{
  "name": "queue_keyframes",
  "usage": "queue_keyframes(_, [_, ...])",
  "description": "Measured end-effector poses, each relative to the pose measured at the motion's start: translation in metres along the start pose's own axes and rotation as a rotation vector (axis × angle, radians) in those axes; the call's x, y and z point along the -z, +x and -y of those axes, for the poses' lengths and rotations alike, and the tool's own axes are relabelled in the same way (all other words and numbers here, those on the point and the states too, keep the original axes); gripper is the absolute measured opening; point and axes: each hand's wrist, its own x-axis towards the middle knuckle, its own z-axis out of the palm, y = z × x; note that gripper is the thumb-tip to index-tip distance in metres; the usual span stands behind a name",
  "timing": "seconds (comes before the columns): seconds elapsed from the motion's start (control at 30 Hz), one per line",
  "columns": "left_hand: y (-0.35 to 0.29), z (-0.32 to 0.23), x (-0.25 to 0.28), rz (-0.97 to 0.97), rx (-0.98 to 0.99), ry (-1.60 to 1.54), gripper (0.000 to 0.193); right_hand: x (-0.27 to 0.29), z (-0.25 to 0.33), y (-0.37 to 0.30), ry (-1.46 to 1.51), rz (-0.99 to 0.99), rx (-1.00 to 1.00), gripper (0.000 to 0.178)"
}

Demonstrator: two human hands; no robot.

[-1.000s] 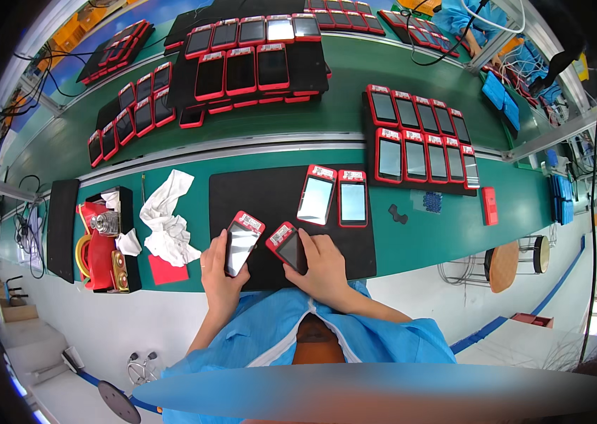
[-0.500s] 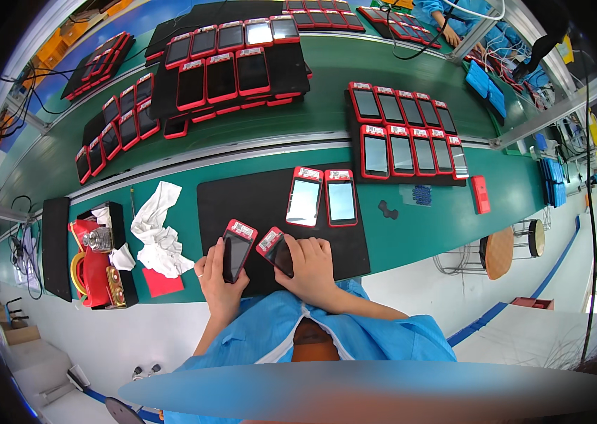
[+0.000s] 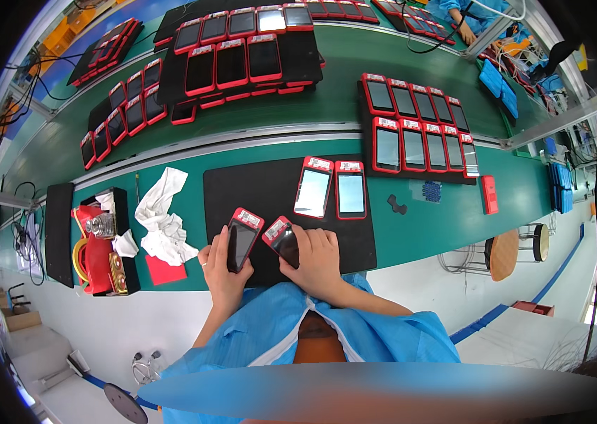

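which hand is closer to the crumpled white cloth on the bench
Left. The left hand, holding a red-cased phone, sits just right of the white cloth. The right hand, on another red-cased phone, lies farther right, beyond the left hand.

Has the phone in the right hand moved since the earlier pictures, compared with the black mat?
No. The phone in the right hand lies at the same spot near the black mat front edge; only the camera shifted.

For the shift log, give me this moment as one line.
left hand: holds red-cased phone | right hand: holds second phone | over black mat
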Motion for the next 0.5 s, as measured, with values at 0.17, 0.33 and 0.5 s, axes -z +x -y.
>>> queue_keyframes(0.17, [-0.0002,0.0039,-0.0041,-0.009,0.009,-0.012,0.081,-0.0008,0.0008,0.002,-0.003,0.001,0.0,0.066])
queue_keyframes(0.33, [0.0004,0.0028,-0.0019,0.009,-0.012,0.036,0.086,0.001,0.0019,0.0028,0.0,0.002,-0.018,0.066])
queue_keyframes(0.5, [-0.0026,0.0049,-0.0025,-0.02,-0.01,0.0,0.083,-0.0008,0.004,0.0018,0.005,0.004,-0.017,0.066])
